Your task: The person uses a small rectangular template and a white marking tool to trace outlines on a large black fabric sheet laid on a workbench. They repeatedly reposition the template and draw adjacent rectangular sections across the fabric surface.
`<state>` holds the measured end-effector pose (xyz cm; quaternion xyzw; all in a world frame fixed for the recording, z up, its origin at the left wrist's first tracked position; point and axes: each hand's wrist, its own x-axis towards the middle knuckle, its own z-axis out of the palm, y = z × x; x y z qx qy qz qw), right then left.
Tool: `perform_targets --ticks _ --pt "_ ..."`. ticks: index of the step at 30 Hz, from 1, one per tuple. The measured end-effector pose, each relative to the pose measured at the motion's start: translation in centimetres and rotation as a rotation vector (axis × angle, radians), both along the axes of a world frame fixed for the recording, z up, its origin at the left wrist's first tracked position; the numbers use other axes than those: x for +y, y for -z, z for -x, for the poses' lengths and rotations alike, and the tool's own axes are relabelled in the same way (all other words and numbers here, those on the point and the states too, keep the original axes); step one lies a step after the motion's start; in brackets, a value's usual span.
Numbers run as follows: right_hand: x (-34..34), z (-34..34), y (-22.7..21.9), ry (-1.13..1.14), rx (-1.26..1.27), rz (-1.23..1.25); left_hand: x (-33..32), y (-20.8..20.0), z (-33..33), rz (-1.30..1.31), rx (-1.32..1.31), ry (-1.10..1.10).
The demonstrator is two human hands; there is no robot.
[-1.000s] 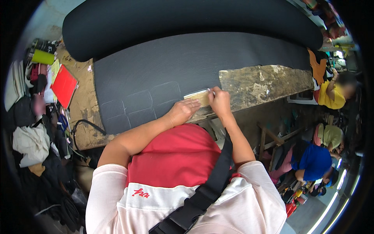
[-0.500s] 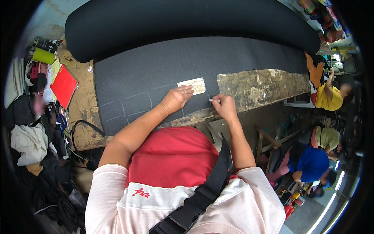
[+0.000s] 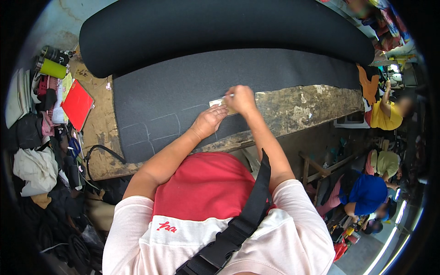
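Dark grey sheet material (image 3: pixel 183 80) lies spread over a worn wooden table, with rows of thin white outlines (image 3: pixel 165 126) drawn on its left part. My left hand (image 3: pixel 210 121) rests its fingers on a small pale rectangular template (image 3: pixel 215 103), pressing it against the sheet near the cut edge. Just above and to the right, my right hand (image 3: pixel 241 98) is closed in a pinch round a slim white marking pen (image 3: pixel 231 95), at the template's upper side. Much of the template is hidden under both hands.
A thick roll of the dark material (image 3: pixel 220 27) lies along the back. Bare stained tabletop (image 3: pixel 302 103) shows at right. On the left are a red folder (image 3: pixel 78 105), a green bottle (image 3: pixel 51 68) and a black cable (image 3: pixel 103 149). Several people sit at right, one in blue (image 3: pixel 366 192).
My right hand has moved up and left with the pen, from beside the table's front edge to the template's upper side. My left hand stays on the template.
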<state>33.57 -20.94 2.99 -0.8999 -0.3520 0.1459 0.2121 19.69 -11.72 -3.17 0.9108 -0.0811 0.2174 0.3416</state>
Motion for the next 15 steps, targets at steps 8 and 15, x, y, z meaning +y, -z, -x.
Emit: perform_targets --ticks 8,15 --pt "-3.8 1.6 0.9 0.032 -0.317 0.017 0.0 0.2 0.0 0.024 -0.009 0.0" --pt "-7.6 3.1 -0.1 0.269 0.075 -0.151 0.1 0.4 -0.1 0.011 0.003 0.017"
